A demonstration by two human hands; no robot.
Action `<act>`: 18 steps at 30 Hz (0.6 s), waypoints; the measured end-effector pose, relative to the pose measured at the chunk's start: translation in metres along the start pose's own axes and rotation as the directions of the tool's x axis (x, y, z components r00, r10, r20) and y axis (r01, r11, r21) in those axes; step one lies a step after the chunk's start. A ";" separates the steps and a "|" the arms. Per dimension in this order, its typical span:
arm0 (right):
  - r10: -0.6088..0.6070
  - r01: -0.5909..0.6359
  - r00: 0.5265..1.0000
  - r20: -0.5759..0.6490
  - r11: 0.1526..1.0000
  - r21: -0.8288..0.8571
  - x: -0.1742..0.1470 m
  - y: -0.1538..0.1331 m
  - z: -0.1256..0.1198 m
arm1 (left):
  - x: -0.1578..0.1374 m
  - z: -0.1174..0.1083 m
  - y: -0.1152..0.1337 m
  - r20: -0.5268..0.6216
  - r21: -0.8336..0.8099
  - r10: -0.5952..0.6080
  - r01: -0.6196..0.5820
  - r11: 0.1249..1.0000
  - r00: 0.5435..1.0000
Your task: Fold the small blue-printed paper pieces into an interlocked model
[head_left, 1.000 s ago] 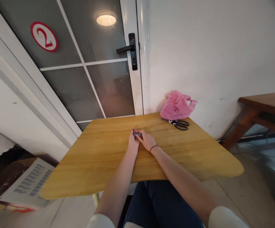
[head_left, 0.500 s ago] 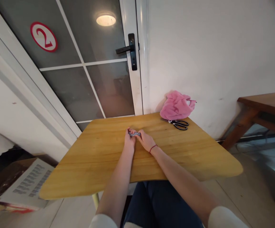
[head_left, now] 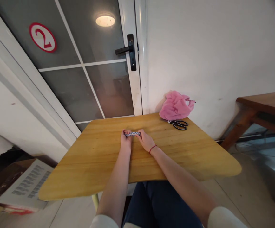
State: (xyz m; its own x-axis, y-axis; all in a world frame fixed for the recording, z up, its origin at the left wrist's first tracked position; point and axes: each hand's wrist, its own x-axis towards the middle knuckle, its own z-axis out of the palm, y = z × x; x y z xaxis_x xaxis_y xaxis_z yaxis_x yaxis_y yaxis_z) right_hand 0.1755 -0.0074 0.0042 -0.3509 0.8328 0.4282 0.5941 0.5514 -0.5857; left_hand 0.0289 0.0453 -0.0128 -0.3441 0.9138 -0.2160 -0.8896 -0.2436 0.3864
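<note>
A small flat strip with dark and white stripes (head_left: 134,134) stretches between my two hands above the wooden table (head_left: 99,167); whether it is cloth or a wrapper is too small to tell. My left hand (head_left: 126,138) is closed around its left end. My right hand (head_left: 145,140), with a red string on the wrist, pinches the other end between thumb and fingers. To the right of my hands, black-handled scissors (head_left: 179,124) lie on the table, their blades partly under a pink cloth (head_left: 177,106).
Beyond the table stand a white wall and a glazed door with a black handle (head_left: 132,52). A cardboard box (head_left: 24,183) sits on the floor at the left. A darker wooden table (head_left: 265,104) is at the right.
My left hand has shifted left, away from the right one. More of the striped strip shows between them. My right hand has hardly moved.
</note>
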 end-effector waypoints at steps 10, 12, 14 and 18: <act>0.028 -0.024 0.994 -0.103 0.999 0.036 -0.001 -0.001 -0.002 | -0.001 0.003 0.009 0.005 0.037 0.016 -0.016 0.999 1.000; 0.047 -0.044 0.990 -0.133 0.999 0.032 -0.002 -0.001 -0.002 | -0.003 0.004 0.008 0.006 0.050 0.005 -0.005 0.999 1.000; 0.058 -0.055 0.986 -0.153 0.998 0.026 -0.002 -0.001 -0.003 | -0.007 0.006 0.005 0.014 0.065 -0.017 0.016 0.998 1.000; 0.044 -0.044 0.988 -0.146 0.999 0.002 -0.002 -0.003 -0.002 | -0.015 0.009 -0.009 0.062 0.109 -0.091 0.084 0.991 0.994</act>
State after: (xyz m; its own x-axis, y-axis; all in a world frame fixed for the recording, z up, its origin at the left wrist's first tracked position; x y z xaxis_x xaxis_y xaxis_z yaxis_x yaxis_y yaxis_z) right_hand 0.1762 -0.0108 0.0067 -0.2148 0.8403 0.4978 0.6079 0.5140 -0.6052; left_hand 0.0455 0.0366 -0.0047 -0.2426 0.9506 -0.1937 -0.8772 -0.1296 0.4623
